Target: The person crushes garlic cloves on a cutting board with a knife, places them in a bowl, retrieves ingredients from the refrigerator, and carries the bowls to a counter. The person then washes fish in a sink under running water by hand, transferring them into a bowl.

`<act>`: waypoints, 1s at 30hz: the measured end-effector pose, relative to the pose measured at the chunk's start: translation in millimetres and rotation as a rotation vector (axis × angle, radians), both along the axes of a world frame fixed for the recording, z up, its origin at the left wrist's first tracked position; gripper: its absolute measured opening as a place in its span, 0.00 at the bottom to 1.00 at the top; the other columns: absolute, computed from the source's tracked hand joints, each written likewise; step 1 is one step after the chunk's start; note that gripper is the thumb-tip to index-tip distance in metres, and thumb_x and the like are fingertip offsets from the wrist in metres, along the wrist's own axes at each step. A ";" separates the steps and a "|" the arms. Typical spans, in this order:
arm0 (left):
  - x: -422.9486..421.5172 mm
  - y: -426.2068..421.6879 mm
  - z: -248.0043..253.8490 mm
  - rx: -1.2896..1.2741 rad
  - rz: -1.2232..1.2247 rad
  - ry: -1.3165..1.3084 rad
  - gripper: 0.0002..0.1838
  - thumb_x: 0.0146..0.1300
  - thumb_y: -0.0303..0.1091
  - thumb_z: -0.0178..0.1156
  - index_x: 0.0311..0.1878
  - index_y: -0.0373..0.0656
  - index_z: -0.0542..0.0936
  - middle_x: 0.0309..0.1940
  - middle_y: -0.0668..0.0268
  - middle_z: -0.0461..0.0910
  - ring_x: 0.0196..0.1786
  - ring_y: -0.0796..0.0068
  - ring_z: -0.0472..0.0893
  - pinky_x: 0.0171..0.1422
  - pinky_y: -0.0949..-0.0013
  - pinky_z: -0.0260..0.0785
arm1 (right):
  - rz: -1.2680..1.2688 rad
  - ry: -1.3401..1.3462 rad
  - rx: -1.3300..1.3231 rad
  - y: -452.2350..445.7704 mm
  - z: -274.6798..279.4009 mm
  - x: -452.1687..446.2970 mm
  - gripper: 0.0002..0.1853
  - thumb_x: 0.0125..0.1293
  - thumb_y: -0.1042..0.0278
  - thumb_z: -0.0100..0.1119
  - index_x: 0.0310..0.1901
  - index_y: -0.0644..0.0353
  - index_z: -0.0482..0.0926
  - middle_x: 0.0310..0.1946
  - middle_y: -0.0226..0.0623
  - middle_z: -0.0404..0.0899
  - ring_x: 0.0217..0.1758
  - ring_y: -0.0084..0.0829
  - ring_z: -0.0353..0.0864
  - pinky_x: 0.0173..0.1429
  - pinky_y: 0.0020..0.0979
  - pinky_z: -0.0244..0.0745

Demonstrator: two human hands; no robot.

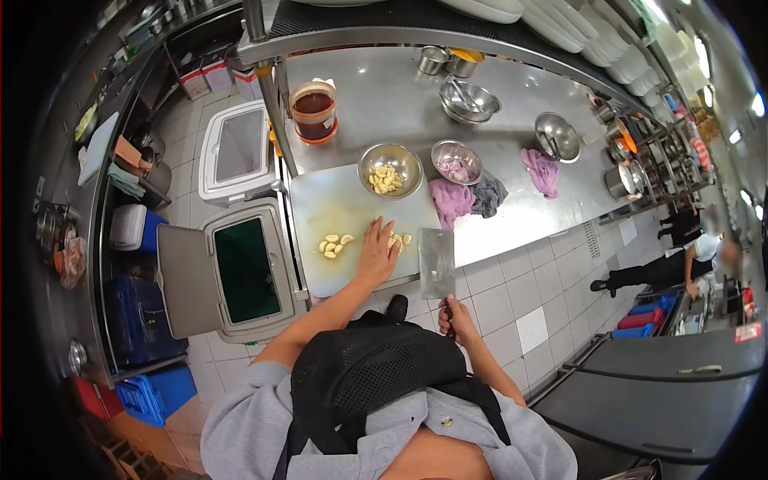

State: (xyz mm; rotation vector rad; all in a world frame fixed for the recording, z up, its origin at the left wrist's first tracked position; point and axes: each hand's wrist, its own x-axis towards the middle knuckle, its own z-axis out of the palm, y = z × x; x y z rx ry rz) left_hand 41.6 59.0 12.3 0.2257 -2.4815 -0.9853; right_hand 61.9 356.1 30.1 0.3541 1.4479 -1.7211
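My right hand (452,317) is wrapped round the dark handle of a cleaver (437,260), whose broad blade points away from me at the right edge of a pale cutting board (320,204). Flat on the board lies my left hand (376,251), fingers stretched out, beside a small heap of garlic pieces (406,239) partly hidden by it. To its left sit several loose garlic cloves (330,248). Beyond the hand, a steel bowl (410,166) holds more pale garlic (386,180).
A second bowl (474,158) holds pinkish pieces, near purple (452,202) and grey cloths (488,196). A tub of dark red-brown liquid (313,112) stands at the back left. An open-lidded bin (284,232) adjoins the counter. A person (668,264) stands far right.
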 end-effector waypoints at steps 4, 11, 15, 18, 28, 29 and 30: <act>-20.6 28.9 1.7 0.012 0.061 0.000 0.27 0.74 0.39 0.56 0.72 0.40 0.68 0.74 0.46 0.63 0.77 0.42 0.60 0.82 0.46 0.51 | 0.192 0.040 -0.013 -27.9 -16.7 -5.8 0.22 0.80 0.44 0.49 0.45 0.59 0.71 0.22 0.27 0.65 0.18 0.21 0.63 0.21 0.27 0.62; -48.1 31.5 47.7 0.098 0.177 0.299 0.16 0.75 0.33 0.54 0.61 0.37 0.78 0.67 0.52 0.74 0.73 0.45 0.68 0.79 0.50 0.57 | 0.401 0.174 -0.065 -35.6 28.4 -45.4 0.20 0.81 0.48 0.49 0.43 0.61 0.72 0.22 0.28 0.68 0.17 0.20 0.65 0.19 0.25 0.62; -106.6 1.0 110.5 0.204 0.095 0.472 0.14 0.74 0.32 0.55 0.59 0.40 0.80 0.64 0.56 0.77 0.71 0.47 0.71 0.79 0.47 0.55 | 0.408 0.404 0.019 -23.3 81.0 -76.6 0.20 0.82 0.49 0.49 0.43 0.61 0.73 0.20 0.26 0.67 0.16 0.18 0.65 0.19 0.25 0.63; -114.6 -36.9 118.1 -0.089 0.071 0.394 0.14 0.74 0.32 0.56 0.59 0.43 0.81 0.62 0.59 0.80 0.72 0.53 0.72 0.81 0.46 0.51 | 0.356 0.503 0.064 -7.3 96.8 -77.1 0.19 0.81 0.51 0.51 0.41 0.62 0.74 0.19 0.26 0.68 0.17 0.18 0.65 0.20 0.25 0.63; 46.7 -91.5 -0.4 -0.153 0.079 -0.058 0.17 0.70 0.31 0.59 0.61 0.43 0.79 0.69 0.55 0.74 0.78 0.44 0.63 0.82 0.47 0.52 | 0.221 0.501 0.288 25.5 52.6 -9.2 0.18 0.70 0.56 0.66 0.32 0.65 0.77 0.16 0.26 0.69 0.22 0.20 0.67 0.27 0.29 0.62; 46.8 -80.2 -3.8 -0.213 0.044 -0.113 0.17 0.69 0.30 0.59 0.60 0.42 0.79 0.70 0.54 0.73 0.78 0.42 0.62 0.82 0.47 0.53 | 0.189 0.527 0.337 19.4 43.8 -0.5 0.19 0.70 0.56 0.66 0.29 0.63 0.77 0.15 0.26 0.68 0.21 0.19 0.66 0.25 0.28 0.62; 42.2 -69.2 -9.4 -0.190 0.032 -0.085 0.16 0.67 0.28 0.59 0.58 0.42 0.79 0.70 0.53 0.73 0.77 0.40 0.62 0.82 0.46 0.53 | 0.187 0.522 0.340 12.6 37.4 8.8 0.19 0.70 0.56 0.66 0.29 0.63 0.77 0.15 0.26 0.68 0.21 0.19 0.66 0.25 0.28 0.62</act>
